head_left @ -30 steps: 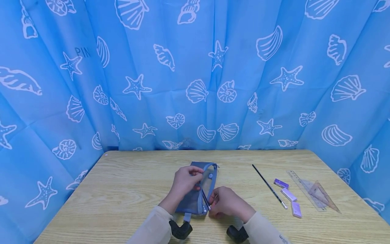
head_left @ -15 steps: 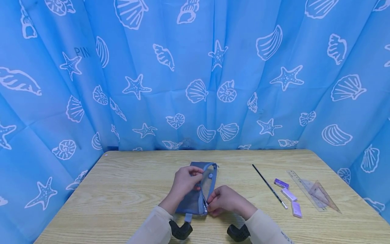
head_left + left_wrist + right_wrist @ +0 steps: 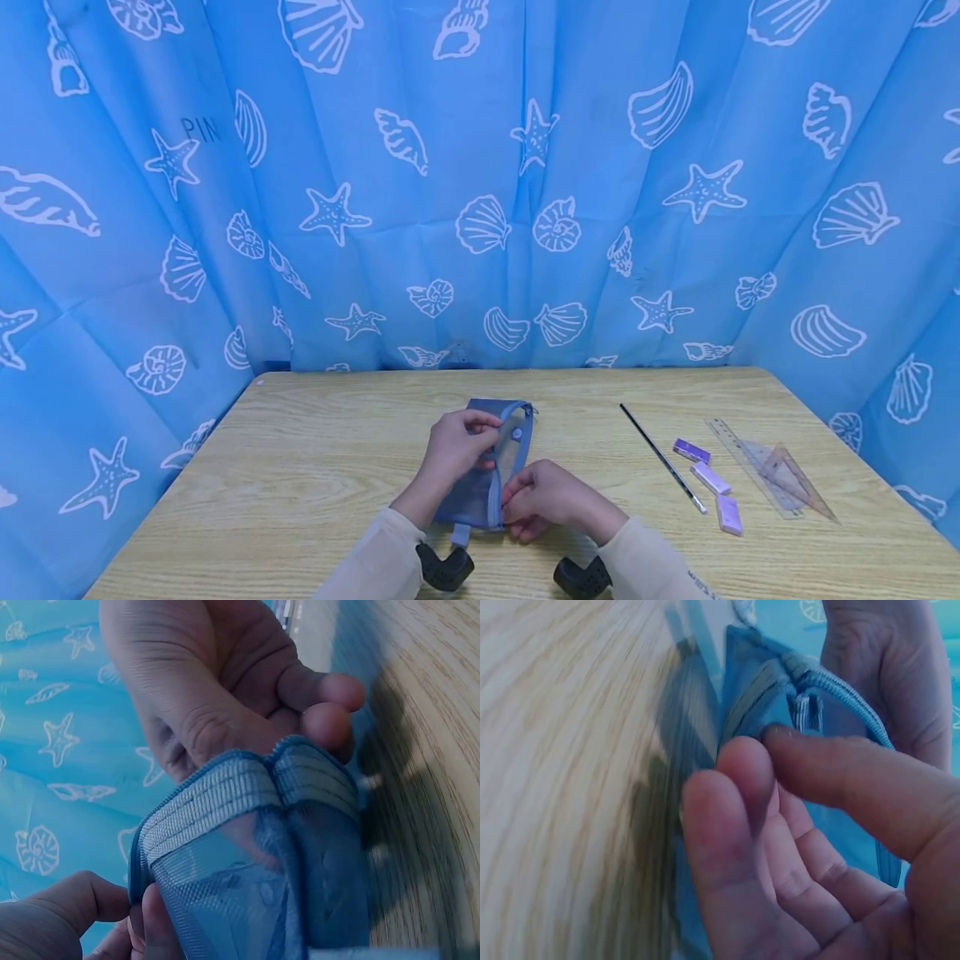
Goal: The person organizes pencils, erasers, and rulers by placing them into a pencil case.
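A blue-grey mesh pencil case (image 3: 468, 498) lies on the table with its long zip open. My left hand (image 3: 452, 450) pinches the zip edge midway along the case. In the left wrist view the left hand's fingers (image 3: 154, 930) hold that edge raised. At the case's near end my right hand (image 3: 551, 500) has thumb and index finger brought together on the opening's edge. The right hand's fingertips (image 3: 746, 761) lie against the zip band in the right wrist view. Seen there too, the left hand is behind the case. The right fingers partly hide what lies inside.
To the right lies a black pencil (image 3: 660, 458). Beyond it are a purple eraser (image 3: 692, 451) and two lilac ones, such as this lilac eraser (image 3: 728, 515). Farther right, a clear ruler (image 3: 750, 462) and an orange-tinted set square (image 3: 802, 487) overlap. A blue curtain (image 3: 480, 183) hangs behind the table.
Dark pencils with pale ends stuck out at the case's near opening beside the right hand; they have gone inward, out of sight. The right hand moved slightly left. The left hand stayed.
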Available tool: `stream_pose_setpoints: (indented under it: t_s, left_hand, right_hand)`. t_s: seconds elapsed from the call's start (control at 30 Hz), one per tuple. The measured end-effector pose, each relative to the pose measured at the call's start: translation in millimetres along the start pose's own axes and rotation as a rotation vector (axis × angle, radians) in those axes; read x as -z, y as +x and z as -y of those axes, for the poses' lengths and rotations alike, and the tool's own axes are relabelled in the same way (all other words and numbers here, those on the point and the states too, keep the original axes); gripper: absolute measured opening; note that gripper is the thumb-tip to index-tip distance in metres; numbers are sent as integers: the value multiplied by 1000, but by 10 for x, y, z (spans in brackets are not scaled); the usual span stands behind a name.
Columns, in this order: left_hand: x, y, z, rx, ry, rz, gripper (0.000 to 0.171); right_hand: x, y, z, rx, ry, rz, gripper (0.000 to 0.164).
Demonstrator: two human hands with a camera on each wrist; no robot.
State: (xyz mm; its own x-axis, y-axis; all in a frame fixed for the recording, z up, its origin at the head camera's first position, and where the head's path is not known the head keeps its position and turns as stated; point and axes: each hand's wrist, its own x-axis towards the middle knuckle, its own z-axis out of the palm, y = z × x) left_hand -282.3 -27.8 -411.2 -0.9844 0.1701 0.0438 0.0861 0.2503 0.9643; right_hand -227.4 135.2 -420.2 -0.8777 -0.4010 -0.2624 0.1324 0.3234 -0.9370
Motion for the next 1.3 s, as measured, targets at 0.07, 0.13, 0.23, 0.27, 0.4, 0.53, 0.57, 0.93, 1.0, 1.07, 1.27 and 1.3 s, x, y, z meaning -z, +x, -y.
stream_pose_setpoints:
  t_s: [0.07, 0.13, 0.23, 0.27, 0.4, 0.53, 0.57, 0.93, 1.0, 1.07, 1.27, 1.3]
  left_hand:
    - [0, -2, 1, 5, -5, 0, 27]
    - [-2, -4, 1, 8, -9, 0, 27]
    - [-2, -8, -2, 11, -10, 0, 27]
    - [-1, -10, -4, 10, -10, 0, 27]
    - [1, -17, -11, 7, -4, 0, 28]
    - [1, -22, -12, 4, 4, -3, 27]
    - [1, -21, -10, 5, 5, -4, 27]
    - [-2, -11, -5, 6, 0, -10, 26]
    - [0, -10, -3, 4, 5, -8, 26]
    - [2, -12, -4, 1, 8, -5, 26]
    - [8, -13, -12, -3, 9, 1, 26]
    - [9, -13, -12, -3, 10, 0, 26]
  right_hand:
    - [6, 9, -6, 10, 20, 9, 15]
    - [18, 14, -7, 16, 32, 19, 17]
    - [48, 10, -6, 19, 39, 37, 19]
    - [60, 8, -8, 21, 36, 40, 19]
    - [108, 5, -20, 29, 24, 41, 21]
    - [147, 8, -38, 30, 23, 46, 22]
    - [156, 9, -45, 29, 21, 48, 22]
    - [492, -82, 9, 32, -158, -188, 23]
    - [623, -121, 10, 17, -226, -291, 23]
    - [770, -168, 7, -16, -305, -393, 23]
    - [1184, -335, -53, -114, -565, -624, 28]
    - [1228, -356, -72, -133, -601, -647, 29]
